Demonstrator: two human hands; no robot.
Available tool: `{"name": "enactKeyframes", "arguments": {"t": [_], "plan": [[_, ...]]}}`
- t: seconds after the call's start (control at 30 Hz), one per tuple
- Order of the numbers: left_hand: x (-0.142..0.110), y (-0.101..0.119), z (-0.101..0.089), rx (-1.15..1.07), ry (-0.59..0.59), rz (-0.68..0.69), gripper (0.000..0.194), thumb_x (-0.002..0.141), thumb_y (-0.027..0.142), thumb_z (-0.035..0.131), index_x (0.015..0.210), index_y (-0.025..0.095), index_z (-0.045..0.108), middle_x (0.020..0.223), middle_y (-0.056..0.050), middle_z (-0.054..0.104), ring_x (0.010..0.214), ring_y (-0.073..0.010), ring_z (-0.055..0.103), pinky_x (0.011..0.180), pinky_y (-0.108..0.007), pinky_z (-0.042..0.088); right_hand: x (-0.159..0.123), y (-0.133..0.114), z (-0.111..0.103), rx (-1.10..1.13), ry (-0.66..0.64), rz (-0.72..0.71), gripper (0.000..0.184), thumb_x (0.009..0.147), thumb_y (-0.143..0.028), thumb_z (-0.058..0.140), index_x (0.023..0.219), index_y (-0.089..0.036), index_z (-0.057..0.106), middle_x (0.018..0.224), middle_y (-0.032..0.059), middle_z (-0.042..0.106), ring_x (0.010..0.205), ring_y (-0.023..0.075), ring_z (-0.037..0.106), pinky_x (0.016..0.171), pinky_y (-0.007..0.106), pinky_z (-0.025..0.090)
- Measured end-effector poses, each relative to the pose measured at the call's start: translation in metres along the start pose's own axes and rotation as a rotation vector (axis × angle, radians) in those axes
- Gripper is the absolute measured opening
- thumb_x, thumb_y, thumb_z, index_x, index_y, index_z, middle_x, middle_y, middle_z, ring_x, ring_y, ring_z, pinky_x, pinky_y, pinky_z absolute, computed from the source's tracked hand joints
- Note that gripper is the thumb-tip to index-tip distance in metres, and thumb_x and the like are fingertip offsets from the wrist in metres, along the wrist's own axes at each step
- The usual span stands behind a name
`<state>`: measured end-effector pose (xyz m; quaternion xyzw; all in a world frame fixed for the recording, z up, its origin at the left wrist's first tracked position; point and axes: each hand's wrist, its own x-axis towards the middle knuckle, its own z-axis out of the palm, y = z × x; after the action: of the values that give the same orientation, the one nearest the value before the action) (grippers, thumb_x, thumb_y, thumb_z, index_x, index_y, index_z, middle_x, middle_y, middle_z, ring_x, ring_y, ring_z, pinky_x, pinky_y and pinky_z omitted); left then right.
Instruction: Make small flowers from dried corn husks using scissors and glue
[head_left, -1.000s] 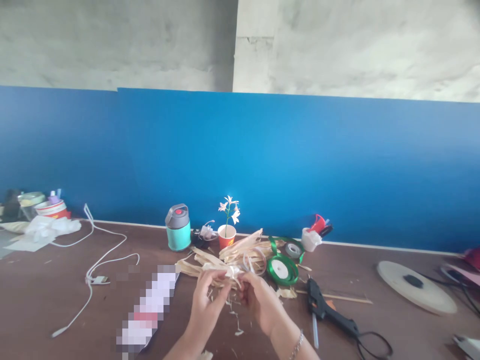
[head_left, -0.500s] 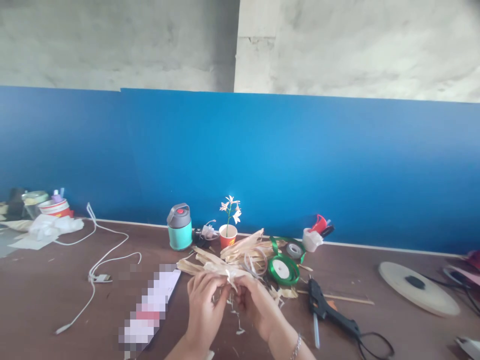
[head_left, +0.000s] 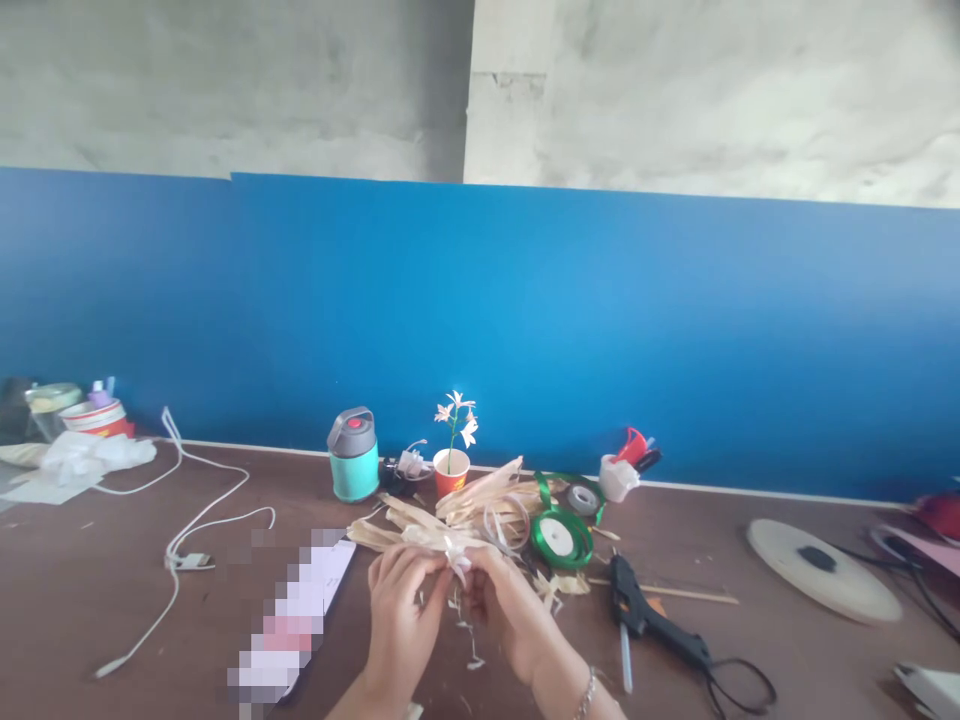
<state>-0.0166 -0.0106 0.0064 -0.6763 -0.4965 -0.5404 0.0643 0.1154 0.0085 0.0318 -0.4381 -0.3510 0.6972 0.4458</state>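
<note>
Between my two hands is a small white flower [head_left: 456, 552] with pointed petals, its lower part hidden by fingers. My left hand [head_left: 405, 600] pinches it from the left, thumb against fingertips. From the other side, my right hand [head_left: 504, 598], with a bracelet at the wrist, closes its fingers on the flower's base. Just beyond lies a heap of dry, pale corn husks [head_left: 480, 500]. A paper cup [head_left: 451, 478] behind the heap holds a green stem with several white flowers [head_left: 457, 412]. Small husk scraps [head_left: 471, 640] lie below my hands.
Right of the husks are a green ribbon spool [head_left: 561, 538], a tape roll [head_left: 583, 497] and a black glue gun [head_left: 652, 615]. A phone [head_left: 300, 620] lies left, beyond it a white cable [head_left: 180, 535]. A turquoise flask [head_left: 355, 465] stands by the blue partition [head_left: 480, 300]. Farther right is a round disc [head_left: 825, 575].
Both hands stay together on the flower while the fingers shift around it. My left hand has turned slightly, its fingers now more bunched. The other things have stayed in place.
</note>
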Motion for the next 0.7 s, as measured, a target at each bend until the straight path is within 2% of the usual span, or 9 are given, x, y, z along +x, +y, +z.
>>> {"name": "enactKeyframes", "arguments": {"t": [0.2, 0.27, 0.33, 0.4, 0.5, 0.57, 0.7], "plan": [[-0.001, -0.005, 0.002, 0.008, -0.005, 0.024, 0.007, 0.083, 0.02, 0.06, 0.078, 0.023, 0.064, 0.078, 0.0, 0.071, 0.078, -0.0205, 0.062, 0.076, -0.033, 0.037, -0.002, -0.002, 0.0, -0.1, 0.084, -0.071, 0.014, 0.068, -0.03, 0.059, 0.069, -0.018, 0.052, 0.058, -0.0043, 0.051, 0.052, 0.0096, 0.046, 0.049, 0.02, 0.033], [-0.001, -0.006, 0.003, 0.011, -0.001, 0.023, 0.005, 0.083, 0.02, 0.061, 0.08, 0.022, 0.065, 0.079, 0.0, 0.072, 0.077, -0.0201, 0.062, 0.075, -0.032, 0.037, -0.005, -0.004, 0.0, -0.148, 0.093, -0.147, 0.013, 0.068, -0.028, 0.059, 0.076, -0.02, 0.052, 0.062, -0.0044, 0.053, 0.057, 0.0111, 0.049, 0.053, 0.021, 0.037], [-0.001, -0.006, 0.003, 0.017, -0.009, 0.019, 0.006, 0.083, 0.02, 0.06, 0.082, 0.022, 0.065, 0.079, 0.0, 0.072, 0.076, -0.0196, 0.062, 0.074, -0.032, 0.037, -0.007, -0.006, 0.0, -0.236, 0.085, -0.306, 0.021, 0.065, -0.02, 0.058, 0.085, -0.021, 0.052, 0.071, -0.0037, 0.055, 0.062, 0.0124, 0.051, 0.056, 0.022, 0.041], [0.0, -0.005, 0.002, 0.026, -0.022, 0.012, 0.007, 0.083, 0.019, 0.06, 0.083, 0.023, 0.066, 0.078, 0.0, 0.072, 0.075, -0.0195, 0.062, 0.073, -0.032, 0.037, -0.01, -0.008, -0.001, -0.412, 0.062, -0.538, 0.033, 0.061, -0.011, 0.054, 0.093, -0.022, 0.052, 0.084, -0.0012, 0.056, 0.071, 0.0148, 0.054, 0.063, 0.025, 0.045], [0.0, -0.003, -0.001, 0.038, -0.041, 0.006, 0.007, 0.083, 0.02, 0.06, 0.081, 0.023, 0.066, 0.077, 0.0, 0.072, 0.074, -0.02, 0.062, 0.072, -0.032, 0.036, -0.014, -0.01, -0.002, -0.748, 0.035, -0.86, 0.039, 0.06, -0.003, 0.051, 0.094, -0.022, 0.055, 0.098, 0.0031, 0.055, 0.092, 0.0204, 0.054, 0.083, 0.033, 0.045], [0.001, -0.001, -0.002, 0.036, -0.054, 0.004, 0.008, 0.083, 0.021, 0.059, 0.081, 0.023, 0.066, 0.077, 0.0, 0.072, 0.075, -0.0203, 0.062, 0.072, -0.032, 0.036, -0.015, -0.009, -0.002, -0.905, 0.065, -0.973, 0.033, 0.063, -0.003, 0.052, 0.089, -0.023, 0.057, 0.101, 0.005, 0.054, 0.099, 0.0226, 0.052, 0.089, 0.037, 0.043], [0.001, 0.002, -0.002, 0.025, -0.06, -0.008, 0.007, 0.084, 0.022, 0.059, 0.082, 0.023, 0.066, 0.078, 0.0, 0.072, 0.074, -0.0195, 0.062, 0.072, -0.032, 0.036, -0.012, -0.003, -0.002, -1.03, 0.191, -1.051, 0.018, 0.072, -0.006, 0.052, 0.079, -0.021, 0.056, 0.098, 0.0064, 0.052, 0.096, 0.0227, 0.053, 0.085, 0.037, 0.045]]}}
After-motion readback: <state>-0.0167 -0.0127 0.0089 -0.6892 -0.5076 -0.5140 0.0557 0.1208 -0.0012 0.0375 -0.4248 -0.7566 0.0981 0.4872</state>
